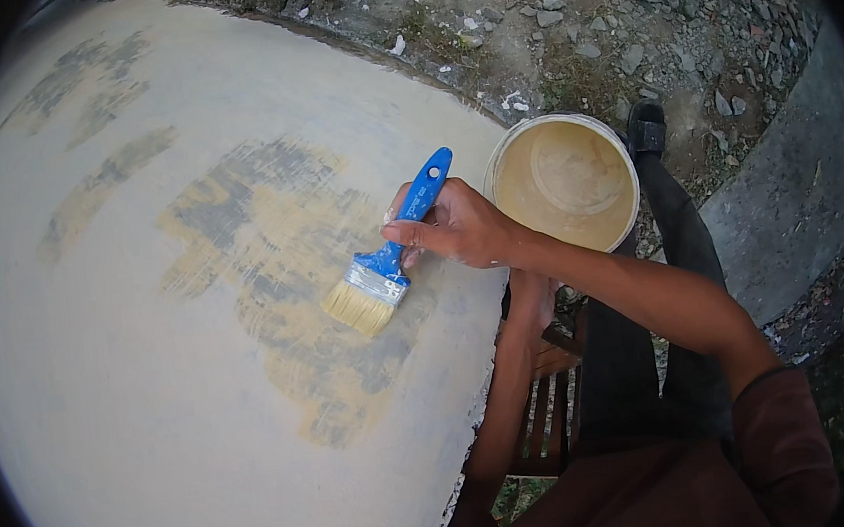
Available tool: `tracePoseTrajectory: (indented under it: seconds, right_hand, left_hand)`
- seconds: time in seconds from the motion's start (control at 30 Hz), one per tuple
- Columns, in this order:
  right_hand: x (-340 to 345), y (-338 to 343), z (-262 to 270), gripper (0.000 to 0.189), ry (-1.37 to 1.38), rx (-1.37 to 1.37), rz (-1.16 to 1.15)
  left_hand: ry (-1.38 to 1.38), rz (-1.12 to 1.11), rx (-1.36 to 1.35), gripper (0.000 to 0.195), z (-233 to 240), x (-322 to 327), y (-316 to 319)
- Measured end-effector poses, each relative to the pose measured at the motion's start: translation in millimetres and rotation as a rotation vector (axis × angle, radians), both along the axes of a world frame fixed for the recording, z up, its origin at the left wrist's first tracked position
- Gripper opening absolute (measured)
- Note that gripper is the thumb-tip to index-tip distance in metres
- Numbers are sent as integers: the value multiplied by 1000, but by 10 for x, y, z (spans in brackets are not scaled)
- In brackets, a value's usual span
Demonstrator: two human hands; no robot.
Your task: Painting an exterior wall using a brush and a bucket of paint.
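My right hand (456,223) grips a flat paintbrush (390,244) by its blue plastic handle. The brush's metal ferrule is spattered with paint, and its pale bristles point down and left at a cream-coated wall (141,408). Grey and yellowish streaked patches (275,223) mark the wall around the bristles; whether they touch it is unclear. Beyond my right wrist, a round plastic bucket (572,175) tilts its mouth towards me, its inside coated pale yellow. My left hand (543,299) reaches below the bucket, mostly hidden behind my right forearm, so its grasp does not show.
A slatted wooden chair (548,418) stands under my left arm, beside the wall's rough edge. Stony ground (597,30) with paint splashes runs along the wall's foot. A concrete slab (792,186) lies at the right. My foot in a dark sandal (647,127) shows past the bucket.
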State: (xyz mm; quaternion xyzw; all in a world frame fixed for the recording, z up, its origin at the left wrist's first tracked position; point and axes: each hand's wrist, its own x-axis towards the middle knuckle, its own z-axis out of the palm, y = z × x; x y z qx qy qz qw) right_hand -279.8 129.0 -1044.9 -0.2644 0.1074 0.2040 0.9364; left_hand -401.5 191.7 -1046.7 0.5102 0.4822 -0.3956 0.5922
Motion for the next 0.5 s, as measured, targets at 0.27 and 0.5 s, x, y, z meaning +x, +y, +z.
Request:
tracePoseTrajectory:
  seconds: [0.27,0.5]
  right_hand:
    - [-223,-229,-183,23,30,-534,-180]
    - [-577,-431,726,13,-300,-534,-116]
  left_hand:
    - [19,-37,-34,31,-60,46,-171]
    - [-79,55,-245,40,-224,-135,-52]
